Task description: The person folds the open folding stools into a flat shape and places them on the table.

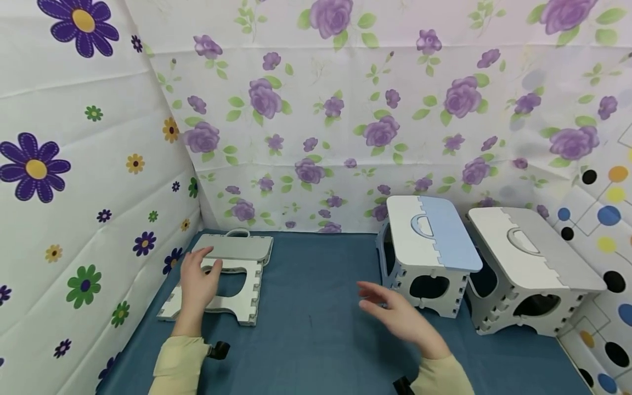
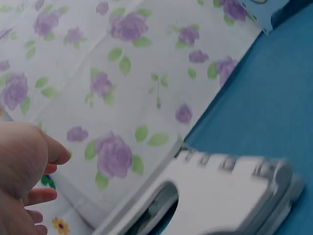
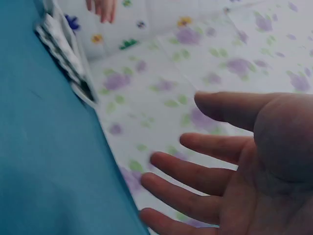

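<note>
A folded white and grey step stool (image 1: 247,299) lies on the blue surface at the left, its grey handle towards the back wall. Over its left part hovers my left hand (image 1: 197,282), fingers extended and gripping nothing. The left wrist view has that hand (image 2: 22,176) beside the stool's white notched panel (image 2: 210,200), with a gap between them. My right hand (image 1: 395,312) is in the air in front of an unfolded white and blue step stool (image 1: 407,236). In the right wrist view its fingers (image 3: 190,174) are spread, with nothing held.
An unfolded white and grey step stool (image 1: 513,252) stands at the far right beside the blue one. Floral sheeting (image 1: 316,137) covers the back wall, daisy-print sheeting (image 1: 74,219) the left. A blue cloth (image 1: 306,340) covers the surface between the stools.
</note>
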A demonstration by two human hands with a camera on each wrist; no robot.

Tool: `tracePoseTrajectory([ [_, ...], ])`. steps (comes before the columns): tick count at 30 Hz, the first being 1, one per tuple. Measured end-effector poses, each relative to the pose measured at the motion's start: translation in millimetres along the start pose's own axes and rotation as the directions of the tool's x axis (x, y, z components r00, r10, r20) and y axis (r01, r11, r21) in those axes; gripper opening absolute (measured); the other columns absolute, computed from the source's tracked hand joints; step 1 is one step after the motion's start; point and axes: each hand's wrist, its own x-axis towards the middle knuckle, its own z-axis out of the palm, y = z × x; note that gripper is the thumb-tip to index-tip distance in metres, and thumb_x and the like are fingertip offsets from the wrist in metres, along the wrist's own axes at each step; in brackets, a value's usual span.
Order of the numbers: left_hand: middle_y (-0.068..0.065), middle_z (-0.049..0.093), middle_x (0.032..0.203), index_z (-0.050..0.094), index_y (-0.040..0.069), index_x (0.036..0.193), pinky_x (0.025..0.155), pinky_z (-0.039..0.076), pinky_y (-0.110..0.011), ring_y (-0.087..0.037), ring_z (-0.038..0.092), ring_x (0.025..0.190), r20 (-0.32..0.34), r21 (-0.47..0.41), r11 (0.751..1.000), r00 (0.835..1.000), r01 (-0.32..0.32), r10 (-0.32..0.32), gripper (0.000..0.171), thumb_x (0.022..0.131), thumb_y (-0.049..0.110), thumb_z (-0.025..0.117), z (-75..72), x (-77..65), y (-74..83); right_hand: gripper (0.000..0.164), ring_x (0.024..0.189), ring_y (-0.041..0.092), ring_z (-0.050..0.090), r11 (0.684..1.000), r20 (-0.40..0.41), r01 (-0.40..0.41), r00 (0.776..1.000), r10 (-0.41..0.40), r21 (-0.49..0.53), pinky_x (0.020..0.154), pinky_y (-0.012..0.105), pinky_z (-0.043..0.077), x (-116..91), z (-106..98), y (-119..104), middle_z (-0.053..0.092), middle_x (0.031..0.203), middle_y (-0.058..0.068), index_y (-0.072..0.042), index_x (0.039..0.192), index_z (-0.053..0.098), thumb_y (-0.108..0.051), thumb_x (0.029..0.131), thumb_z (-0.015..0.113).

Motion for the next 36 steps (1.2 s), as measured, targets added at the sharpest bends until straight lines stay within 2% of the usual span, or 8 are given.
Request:
tracePoseTrajectory([
  [7, -0.029, 0.054, 0.151, 0.065, -0.004, 0.141, 0.122, 0.021, -0.069, -0.05, 0.025, 0.156, 0.009, -0.081, 0.996, 1.0, 0.023, -0.022, 0.039, 0.104, 0.009, 0.069, 17.6, -5.2, 27.4, 0.061, 0.136, 0.036, 0.058, 0.999, 0.089, -0.016, 0.996, 0.019, -0.036, 0.105, 0.052, 0.051, -29, -41, 10, 0.055, 0.155, 0.019, -0.009, 0.163, 0.044, -0.039, 0.112, 0.059],
  [9, -0.028, 0.053, 0.152, 0.066, -0.002, 0.14, 0.122, 0.023, -0.069, -0.049, 0.028, 0.156, 0.004, -0.099, 0.995, 1.0, 0.027, -0.026, 0.038, 0.105, 0.01, 0.069, 22.7, -6.3, 35.3, 0.062, 0.136, 0.037, 0.058, 0.998, 0.088, -0.037, 0.995, 0.041, -0.053, 0.104, 0.051, 0.053, -37, -51, 13, 0.053, 0.157, 0.02, -0.008, 0.164, 0.043, -0.039, 0.112, 0.058],
  [13, -0.028, 0.049, 0.157, 0.067, 0.001, 0.14, 0.121, 0.025, -0.069, -0.048, 0.031, 0.155, -0.005, -0.14, 0.989, 0.999, 0.039, -0.04, 0.036, 0.106, 0.012, 0.068, 33.5, -9.9, 49.1, 0.065, 0.136, 0.038, 0.057, 0.987, 0.016, -0.114, 0.993, 0.117, -0.112, 0.102, 0.051, 0.054, -51, -69, 17, 0.053, 0.157, 0.02, -0.008, 0.165, 0.042, -0.042, 0.112, 0.059],
  [18, -0.024, 0.048, 0.16, 0.069, 0.004, 0.14, 0.121, 0.027, -0.068, -0.043, 0.031, 0.156, -0.005, -0.19, 0.981, 0.999, 0.049, -0.051, 0.034, 0.107, 0.014, 0.068, 47.1, -15.4, 60.9, 0.068, 0.133, 0.038, 0.06, 0.963, -0.091, -0.209, 0.976, 0.195, -0.17, 0.1, 0.056, 0.054, -69, -90, 17, 0.061, 0.148, 0.019, -0.005, 0.162, 0.045, -0.046, 0.11, 0.06],
  [23, -0.023, 0.049, 0.16, 0.072, 0.006, 0.135, 0.114, 0.036, -0.067, -0.042, 0.034, 0.155, 0.0, -0.238, 0.97, 0.999, 0.036, -0.036, 0.03, 0.107, 0.014, 0.068, 60.8, -21.1, 69.7, 0.079, 0.133, 0.044, 0.059, 0.926, -0.181, -0.306, 0.946, 0.27, -0.222, 0.099, 0.057, 0.055, -84, -104, 16, 0.056, 0.152, 0.027, 0.002, 0.161, 0.043, -0.057, 0.11, 0.054],
  [27, -0.022, 0.052, 0.157, 0.074, 0.005, 0.131, 0.115, 0.036, -0.065, -0.041, 0.037, 0.154, 0.001, -0.261, 0.965, 1.0, 0.025, -0.025, 0.026, 0.106, 0.012, 0.068, 71.0, -23.7, 75.5, 0.091, 0.136, 0.053, 0.053, 0.872, -0.267, -0.398, 0.907, 0.327, -0.284, 0.101, 0.063, 0.052, -87, -113, 16, 0.048, 0.154, 0.036, 0.012, 0.159, 0.038, -0.065, 0.11, 0.045],
  [30, -0.023, 0.056, 0.154, 0.075, 0.004, 0.128, 0.121, 0.03, -0.065, -0.041, 0.041, 0.152, 0.014, -0.278, 0.96, 1.0, 0.026, -0.023, 0.024, 0.107, 0.012, 0.068, 77.4, -25.6, 79.0, 0.095, 0.135, 0.058, 0.051, 0.838, -0.305, -0.446, 0.884, 0.355, -0.316, 0.101, 0.068, 0.049, -88, -118, 15, 0.045, 0.154, 0.04, 0.018, 0.157, 0.035, -0.066, 0.111, 0.039],
  [36, -0.021, 0.066, 0.142, 0.077, 0.002, 0.124, 0.119, 0.037, -0.055, -0.037, 0.052, 0.143, 0.037, -0.34, 0.94, 0.999, 0.017, -0.005, 0.021, 0.106, 0.01, 0.068, 88.1, -30.3, 81.9, 0.106, 0.139, 0.061, 0.044, 0.821, -0.34, -0.492, 0.855, 0.392, -0.29, 0.105, 0.072, 0.044, -87, -119, 16, 0.035, 0.157, 0.043, 0.017, 0.162, 0.014, -0.073, 0.108, 0.033],
])
